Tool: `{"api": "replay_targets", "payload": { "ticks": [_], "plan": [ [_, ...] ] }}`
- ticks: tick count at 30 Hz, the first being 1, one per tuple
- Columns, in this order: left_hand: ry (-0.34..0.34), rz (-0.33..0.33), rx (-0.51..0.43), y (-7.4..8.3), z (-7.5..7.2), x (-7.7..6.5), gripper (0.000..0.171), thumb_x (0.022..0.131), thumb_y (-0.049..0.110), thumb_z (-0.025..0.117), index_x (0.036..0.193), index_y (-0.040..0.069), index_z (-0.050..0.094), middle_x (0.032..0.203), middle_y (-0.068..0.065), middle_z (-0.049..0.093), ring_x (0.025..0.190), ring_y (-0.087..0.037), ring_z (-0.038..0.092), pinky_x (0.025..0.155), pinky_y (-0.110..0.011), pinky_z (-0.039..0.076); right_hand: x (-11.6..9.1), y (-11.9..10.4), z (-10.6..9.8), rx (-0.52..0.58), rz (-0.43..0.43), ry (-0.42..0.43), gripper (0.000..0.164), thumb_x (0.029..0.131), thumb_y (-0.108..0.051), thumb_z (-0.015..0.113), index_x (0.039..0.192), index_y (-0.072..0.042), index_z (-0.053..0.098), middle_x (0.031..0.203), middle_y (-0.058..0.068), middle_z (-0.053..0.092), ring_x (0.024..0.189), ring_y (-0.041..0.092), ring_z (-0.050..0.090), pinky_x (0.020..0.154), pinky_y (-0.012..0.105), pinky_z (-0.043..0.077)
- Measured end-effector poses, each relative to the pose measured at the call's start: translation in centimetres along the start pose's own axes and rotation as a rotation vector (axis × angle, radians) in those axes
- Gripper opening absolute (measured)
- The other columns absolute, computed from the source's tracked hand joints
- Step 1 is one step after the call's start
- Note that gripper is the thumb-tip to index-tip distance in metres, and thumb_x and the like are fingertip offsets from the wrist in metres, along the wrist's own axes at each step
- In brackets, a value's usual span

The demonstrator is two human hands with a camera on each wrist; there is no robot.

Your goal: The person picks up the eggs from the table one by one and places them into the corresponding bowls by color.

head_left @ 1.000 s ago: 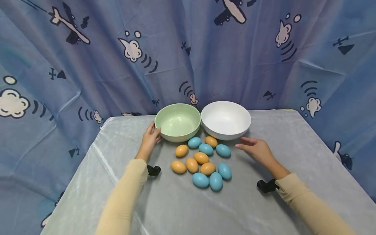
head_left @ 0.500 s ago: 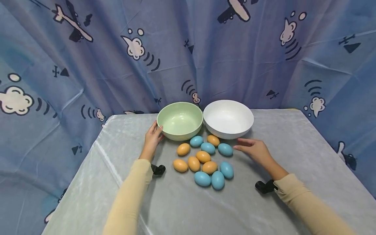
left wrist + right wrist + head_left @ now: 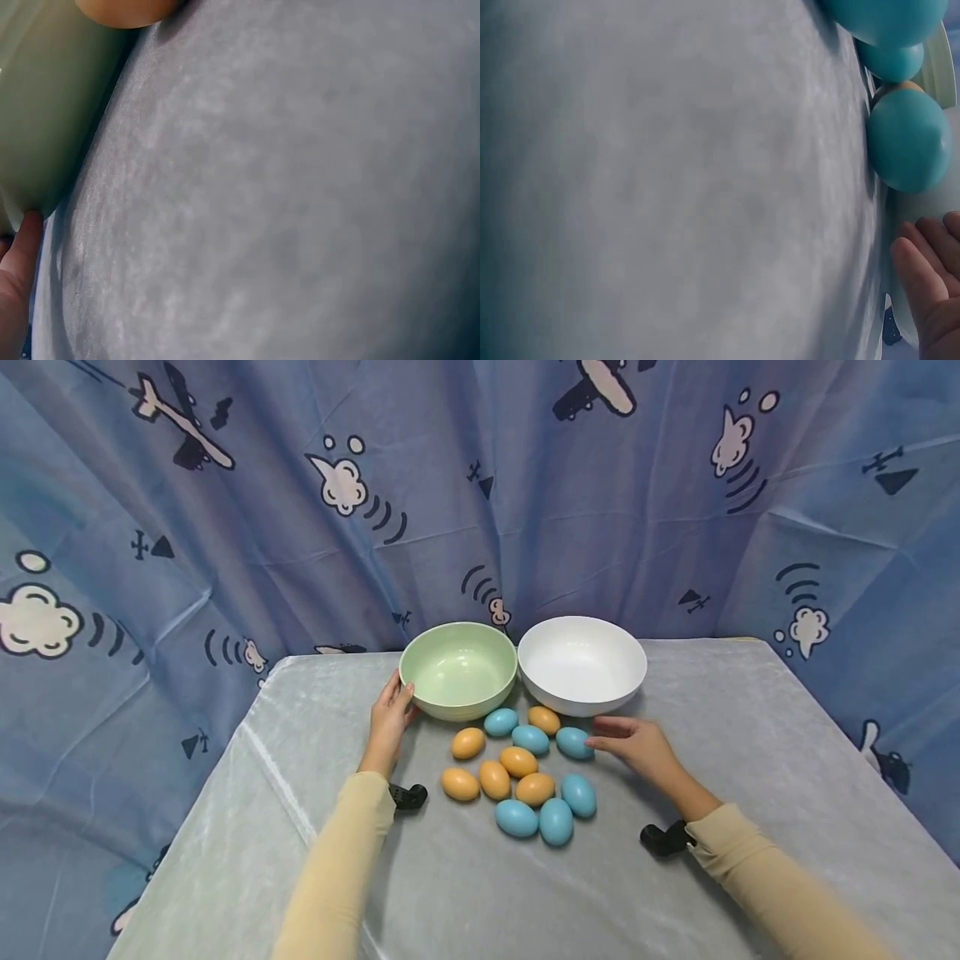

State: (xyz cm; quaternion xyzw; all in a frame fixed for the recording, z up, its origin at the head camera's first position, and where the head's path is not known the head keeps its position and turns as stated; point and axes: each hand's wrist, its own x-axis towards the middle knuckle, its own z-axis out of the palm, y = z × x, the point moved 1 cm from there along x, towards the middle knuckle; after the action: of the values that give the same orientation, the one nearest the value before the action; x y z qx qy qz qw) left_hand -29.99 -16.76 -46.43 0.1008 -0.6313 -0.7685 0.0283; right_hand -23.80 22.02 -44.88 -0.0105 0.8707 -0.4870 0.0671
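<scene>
My left hand point(image 3: 388, 720) rests against the outer left side of a light green bowl point(image 3: 459, 706), its fingers fairly straight. The left wrist view shows a fingertip touching the bowl's wall. My right hand point(image 3: 633, 747) is at the right end of a blue egg point(image 3: 573, 742), fingers extended and thumb apart from them. In the right wrist view a gap shows between the fingertips and the nearest blue egg point(image 3: 910, 142). A white bowl point(image 3: 583, 703) stands against the green one. Several blue eggs and orange eggs point(image 3: 460, 784) lie loosely grouped before the bowls.
A grey cloth point(image 3: 315, 710) covers the table. Behind it hangs a blue curtain point(image 3: 435, 468) printed with planes and clouds, close to the bowls. Two more blue eggs point(image 3: 516, 818) lie nearest the front, touching or almost touching.
My right hand has moved left, from beside the white bowl's lower right to the nearest blue egg. My left hand stays at the green bowl. The view shifted slightly.
</scene>
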Motion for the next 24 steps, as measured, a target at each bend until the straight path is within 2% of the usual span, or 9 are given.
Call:
{"api": "replay_targets", "payload": {
  "ticks": [4,13,24],
  "plan": [
    [0.000,-0.012,0.009,-0.2,-0.1,-0.2,0.061,0.104,0.026,0.054,0.159,0.020,0.026,0.167,0.002,0.017,0.152,-0.014,0.024,0.117,-0.039,0.040,0.0,0.0,0.5,-0.004,0.000,-0.004,0.065,0.085,-0.042,0.078,0.135,-0.004,0.061,0.137,0.016,0.062,0.127,0.032,0.059,0.100,0.041,0.052],
    [-0.005,-0.004,0.005,-0.1,-0.2,0.0,0.062,0.104,0.027,0.054,0.159,0.019,0.026,0.167,0.001,0.017,0.152,-0.014,0.025,0.116,-0.040,0.041,0.3,-0.2,1.0,0.013,-0.005,-0.030,0.065,0.084,-0.042,0.079,0.136,-0.005,0.061,0.137,0.015,0.062,0.128,0.033,0.058,0.104,0.046,0.051],
    [0.015,-0.010,-0.003,0.0,-0.1,0.0,0.060,0.104,0.024,0.054,0.158,0.019,0.028,0.167,0.001,0.020,0.152,-0.014,0.026,0.118,-0.041,0.040,0.9,-0.2,1.6,-0.006,-0.001,-0.032,0.063,0.082,-0.039,0.081,0.133,-0.005,0.064,0.134,0.016,0.064,0.122,0.030,0.061,0.091,0.032,0.055]
  ]
}}
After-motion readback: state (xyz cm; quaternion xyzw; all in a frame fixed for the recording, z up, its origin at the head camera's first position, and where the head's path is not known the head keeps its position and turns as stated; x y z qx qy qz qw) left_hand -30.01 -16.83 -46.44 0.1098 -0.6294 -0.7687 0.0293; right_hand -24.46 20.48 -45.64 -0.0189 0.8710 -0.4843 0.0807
